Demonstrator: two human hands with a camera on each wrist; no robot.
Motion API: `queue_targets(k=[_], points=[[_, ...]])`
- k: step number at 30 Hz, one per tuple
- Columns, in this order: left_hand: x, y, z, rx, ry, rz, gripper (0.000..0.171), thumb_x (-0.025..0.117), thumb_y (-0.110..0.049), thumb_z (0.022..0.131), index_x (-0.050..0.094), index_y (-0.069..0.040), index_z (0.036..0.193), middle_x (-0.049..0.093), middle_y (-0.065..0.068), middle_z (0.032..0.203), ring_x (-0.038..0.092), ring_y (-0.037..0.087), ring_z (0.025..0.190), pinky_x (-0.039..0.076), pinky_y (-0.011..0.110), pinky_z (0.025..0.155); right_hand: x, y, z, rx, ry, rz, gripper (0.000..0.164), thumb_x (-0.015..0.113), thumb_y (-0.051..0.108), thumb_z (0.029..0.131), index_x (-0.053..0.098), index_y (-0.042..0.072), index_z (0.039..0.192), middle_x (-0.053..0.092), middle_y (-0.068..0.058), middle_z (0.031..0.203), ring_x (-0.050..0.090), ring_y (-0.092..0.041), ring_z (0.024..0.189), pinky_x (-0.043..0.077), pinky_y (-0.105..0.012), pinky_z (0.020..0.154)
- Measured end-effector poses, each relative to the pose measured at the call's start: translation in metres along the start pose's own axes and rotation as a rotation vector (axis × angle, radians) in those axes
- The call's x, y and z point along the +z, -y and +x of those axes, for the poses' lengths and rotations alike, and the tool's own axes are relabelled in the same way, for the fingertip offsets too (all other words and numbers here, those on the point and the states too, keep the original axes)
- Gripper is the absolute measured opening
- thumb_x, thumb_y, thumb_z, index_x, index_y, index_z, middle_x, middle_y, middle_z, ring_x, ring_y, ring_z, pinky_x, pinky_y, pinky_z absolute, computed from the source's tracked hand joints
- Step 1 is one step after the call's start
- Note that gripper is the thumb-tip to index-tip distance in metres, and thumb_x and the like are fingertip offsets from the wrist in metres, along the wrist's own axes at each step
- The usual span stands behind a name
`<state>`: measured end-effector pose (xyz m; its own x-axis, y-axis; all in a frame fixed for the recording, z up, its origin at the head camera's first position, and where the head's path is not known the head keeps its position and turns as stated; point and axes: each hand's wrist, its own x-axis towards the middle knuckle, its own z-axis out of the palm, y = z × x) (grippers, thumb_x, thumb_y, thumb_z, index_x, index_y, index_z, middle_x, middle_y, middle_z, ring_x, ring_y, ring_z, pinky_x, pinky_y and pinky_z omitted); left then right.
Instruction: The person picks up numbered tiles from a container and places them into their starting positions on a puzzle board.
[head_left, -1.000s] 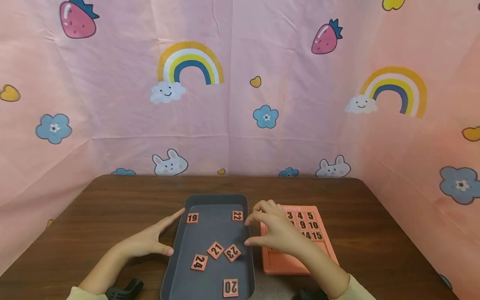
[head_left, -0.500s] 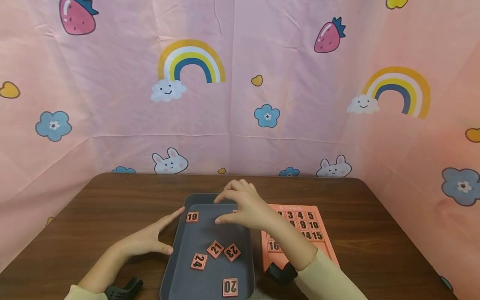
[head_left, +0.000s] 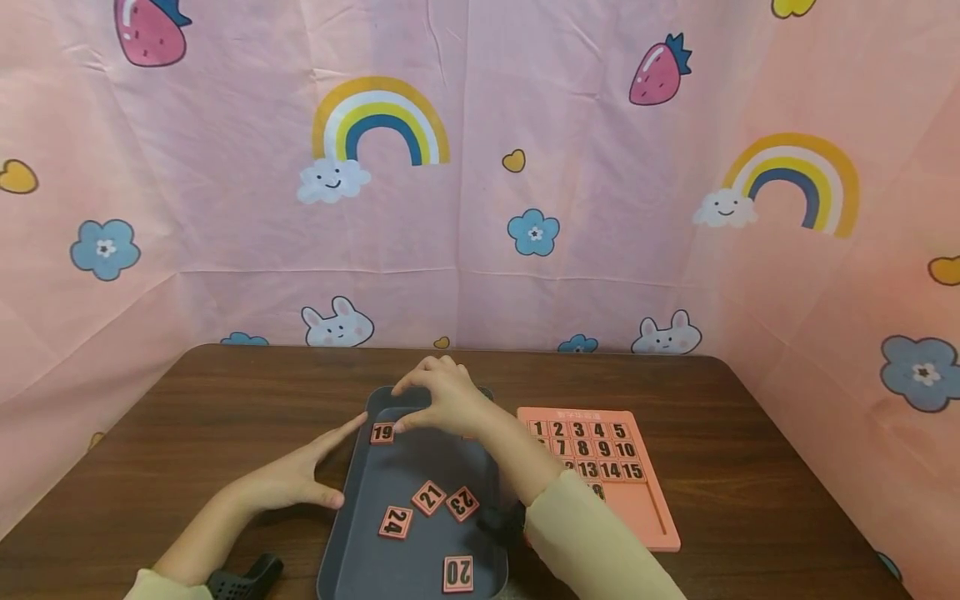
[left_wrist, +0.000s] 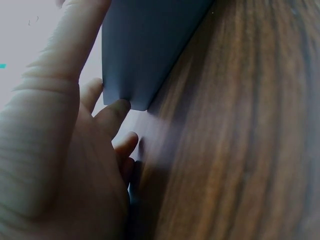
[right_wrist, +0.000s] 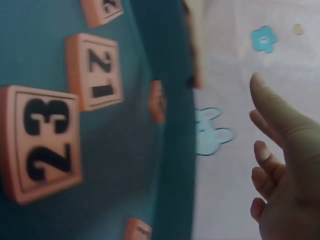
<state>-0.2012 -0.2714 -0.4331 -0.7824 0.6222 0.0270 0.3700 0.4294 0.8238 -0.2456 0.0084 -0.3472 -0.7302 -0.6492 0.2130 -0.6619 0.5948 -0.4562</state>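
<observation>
A grey tray (head_left: 367,560) holds several pink number tiles. My left hand (head_left: 288,485) rests at the tray's left side, fingers extended and thumb apart; in the left wrist view, fingertips touch the tray wall (left_wrist: 145,55). My right hand (head_left: 447,402) hovers over the tray's far end, thumb tip beside the tile marked 19 (head_left: 382,433), index finger above it, nothing held. Nearer lie tiles 21 (head_left: 429,497), 23 (head_left: 462,503), 24 (head_left: 395,522) and 20 (head_left: 457,574). Tile 22 is mostly hidden behind my right hand.
Right of the tray lies a pink number board (head_left: 637,521) with rows of numbered tiles; my right arm covers part of it. Both lie on a brown wooden table (head_left: 742,500). A patterned cloth (head_left: 480,208) hangs around the back and sides.
My right hand has moved left from the tray's right edge, over tile 22, to tile 19. My left hand stays at the tray's left side.
</observation>
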Motion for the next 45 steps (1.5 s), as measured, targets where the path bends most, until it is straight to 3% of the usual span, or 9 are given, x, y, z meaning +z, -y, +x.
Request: queue_targets(k=[15, 26, 36, 45], points=[[0.000, 0.001, 0.000, -0.009, 0.002, -0.009, 0.101, 0.074, -0.046, 0.081, 0.009, -0.023, 0.156, 0.010, 0.022, 0.156, 0.011, 0.055, 0.135, 0.019, 0.080, 0.088, 0.052, -0.009, 0.022, 0.094, 0.093, -0.302, 0.054, 0.074, 0.055, 0.073, 0.067, 0.031, 0.121, 0.055, 0.008, 0.113, 0.044, -0.012, 0.106, 0.036, -0.031, 0.091], [0.001, 0.001, 0.000, -0.001, -0.005, -0.006, 0.102, 0.076, -0.042, 0.081, 0.010, -0.022, 0.156, 0.010, 0.022, 0.156, 0.011, 0.055, 0.135, 0.019, 0.080, 0.089, 0.064, -0.011, 0.021, 0.141, 0.097, -0.340, 0.049, 0.073, 0.055, 0.074, 0.068, 0.033, 0.118, 0.055, 0.007, 0.112, 0.044, -0.012, 0.100, 0.037, -0.029, 0.086], [0.004, -0.001, -0.002, -0.008, -0.010, -0.003, 0.102, 0.076, -0.042, 0.080, 0.010, -0.023, 0.156, 0.011, 0.022, 0.156, 0.012, 0.055, 0.135, 0.021, 0.079, 0.088, 0.066, -0.008, 0.019, 0.168, 0.079, -0.364, 0.039, 0.072, 0.055, 0.075, 0.070, 0.036, 0.109, 0.053, 0.009, 0.110, 0.042, -0.012, 0.100, 0.035, -0.029, 0.084], [0.003, -0.001, 0.000, 0.002, -0.014, -0.007, 0.102, 0.077, -0.039, 0.080, 0.011, -0.021, 0.156, 0.013, 0.021, 0.156, 0.014, 0.052, 0.135, 0.021, 0.078, 0.089, 0.041, -0.004, 0.011, 0.132, 0.027, -0.344, 0.038, 0.074, 0.055, 0.072, 0.072, 0.035, 0.104, 0.046, 0.009, 0.101, 0.038, -0.013, 0.095, 0.031, -0.030, 0.083]])
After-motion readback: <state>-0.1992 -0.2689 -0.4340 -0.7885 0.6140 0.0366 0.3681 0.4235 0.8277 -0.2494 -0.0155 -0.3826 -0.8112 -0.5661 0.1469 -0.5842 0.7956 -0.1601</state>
